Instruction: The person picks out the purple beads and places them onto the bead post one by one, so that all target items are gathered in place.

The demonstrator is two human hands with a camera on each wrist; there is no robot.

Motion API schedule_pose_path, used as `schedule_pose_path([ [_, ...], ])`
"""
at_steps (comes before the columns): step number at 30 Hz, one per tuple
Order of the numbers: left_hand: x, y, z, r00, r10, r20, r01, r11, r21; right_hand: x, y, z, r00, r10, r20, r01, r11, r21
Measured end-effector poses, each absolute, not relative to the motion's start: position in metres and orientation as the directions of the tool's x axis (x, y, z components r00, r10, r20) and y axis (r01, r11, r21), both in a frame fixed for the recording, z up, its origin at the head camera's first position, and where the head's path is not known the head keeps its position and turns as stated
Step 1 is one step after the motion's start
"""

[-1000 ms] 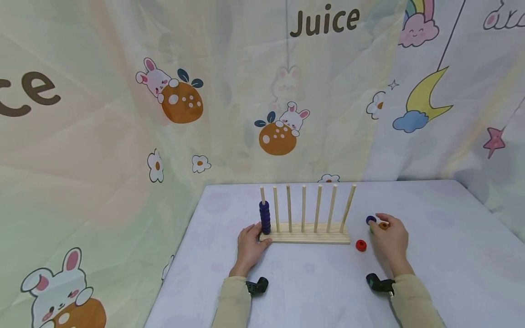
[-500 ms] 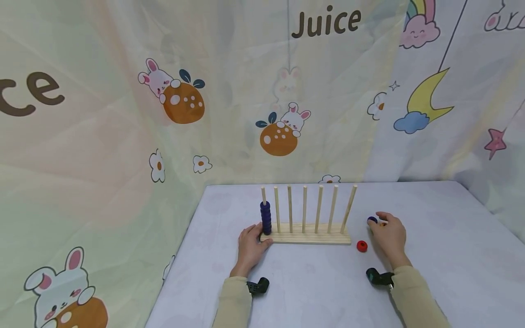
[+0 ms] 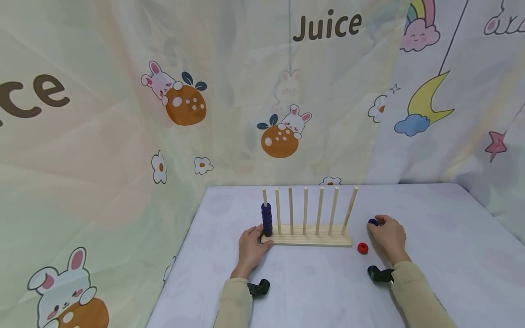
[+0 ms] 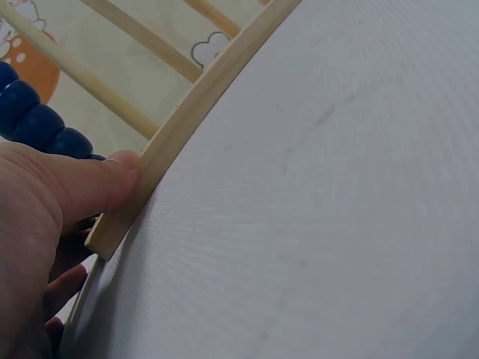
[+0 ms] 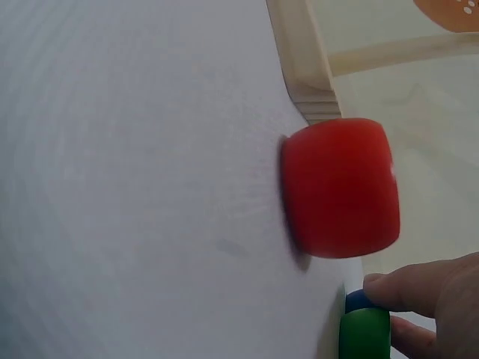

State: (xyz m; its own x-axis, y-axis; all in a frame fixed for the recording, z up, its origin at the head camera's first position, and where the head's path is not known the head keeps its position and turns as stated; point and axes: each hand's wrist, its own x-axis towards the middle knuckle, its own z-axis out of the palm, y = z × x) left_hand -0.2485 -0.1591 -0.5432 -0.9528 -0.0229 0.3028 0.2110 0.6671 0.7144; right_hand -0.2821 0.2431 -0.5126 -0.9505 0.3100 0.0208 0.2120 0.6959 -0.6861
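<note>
A wooden peg rack (image 3: 307, 243) with a row of upright pegs stands on the table. Dark blue beads (image 3: 267, 219) are stacked on its leftmost peg. My left hand (image 3: 250, 250) grips the base's left end, its thumb on the front edge in the left wrist view. To the right of the rack, my right hand (image 3: 388, 237) has thumb and finger at a loose blue bead (image 3: 373, 222), pinching it. A green bead (image 5: 364, 333) sits right beside that blue one in the right wrist view. Near the rack's right end lies a red bead (image 3: 362, 248).
A white cloth covers the table (image 3: 311, 287). Behind it hangs a printed curtain (image 3: 229, 91) with rabbits and oranges. Each wrist carries a small black camera, such as the left one (image 3: 259, 288).
The right hand's fingers have shifted slightly and closed onto the blue bead. The orange bead seen earlier beside it is now hidden behind the hand. My left hand keeps its hold.
</note>
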Motion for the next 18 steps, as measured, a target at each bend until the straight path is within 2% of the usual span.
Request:
schedule_pose_path([
  [9, -0.2489, -0.1589, -0.5448, -0.951, -0.016, 0.309, 0.217, 0.677, 0.703, -0.2844, 0.2436, -0.5170, -0.950, 0.308, 0.043, 0.209, 0.736, -0.644],
  [18, -0.2485, -0.1583, -0.5433, -0.955, -0.026, 0.295, 0.200, 0.678, 0.707, -0.2832, 0.2403, -0.5168, -0.947, 0.319, 0.025, 0.218, 0.701, -0.679],
])
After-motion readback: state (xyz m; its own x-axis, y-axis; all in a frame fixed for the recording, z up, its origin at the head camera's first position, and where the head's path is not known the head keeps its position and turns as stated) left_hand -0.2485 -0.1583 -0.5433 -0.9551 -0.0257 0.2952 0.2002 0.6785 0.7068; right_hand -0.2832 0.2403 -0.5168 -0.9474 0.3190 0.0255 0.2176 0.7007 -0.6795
